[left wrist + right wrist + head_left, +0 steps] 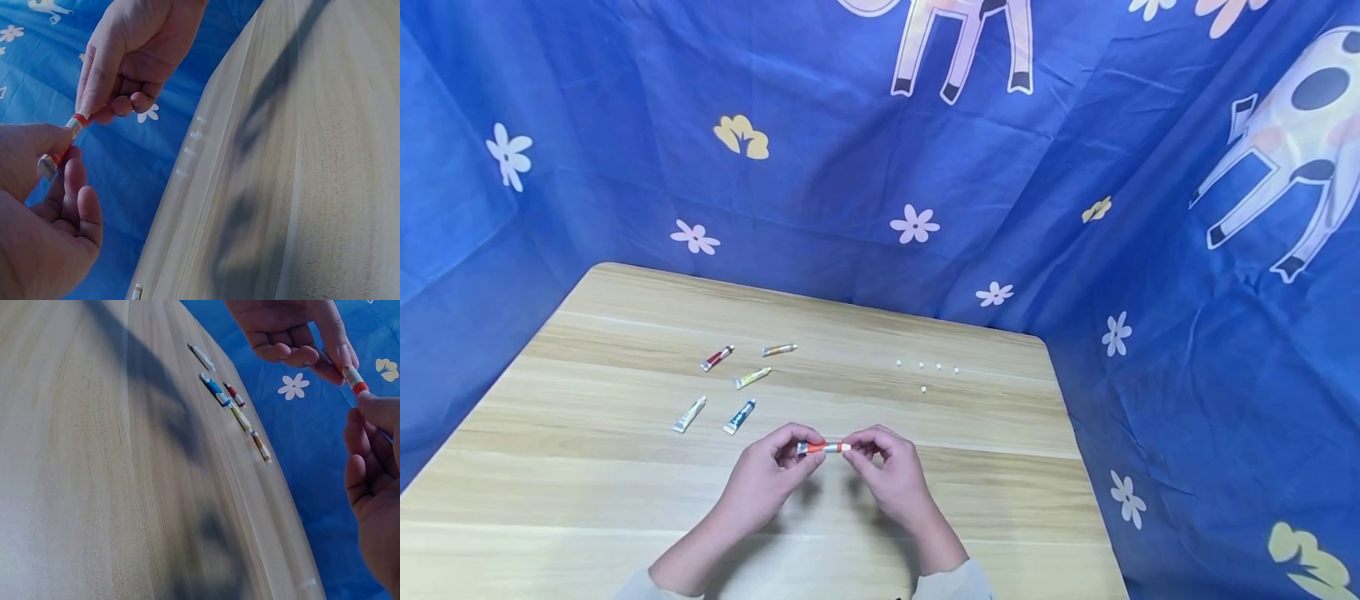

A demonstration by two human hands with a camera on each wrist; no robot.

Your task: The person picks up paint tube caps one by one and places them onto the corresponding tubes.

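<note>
Both hands hold one small orange-red paint tube level above the near part of the table. My left hand pinches its body near the flat crimped end, between thumb and fingers. At the other end, the thumb and fingertips of my right hand pinch the white cap. In the left wrist view the crimped end of the tube sticks out past the left thumb. Much of the cap is hidden by the right fingertips in the right wrist view, where a red band on the tube shows.
Left of the hands lie several paint tubes: white, blue, yellow, dark red and ochre. Several tiny white caps are scattered at the back right. A blue patterned curtain stands behind the wooden table.
</note>
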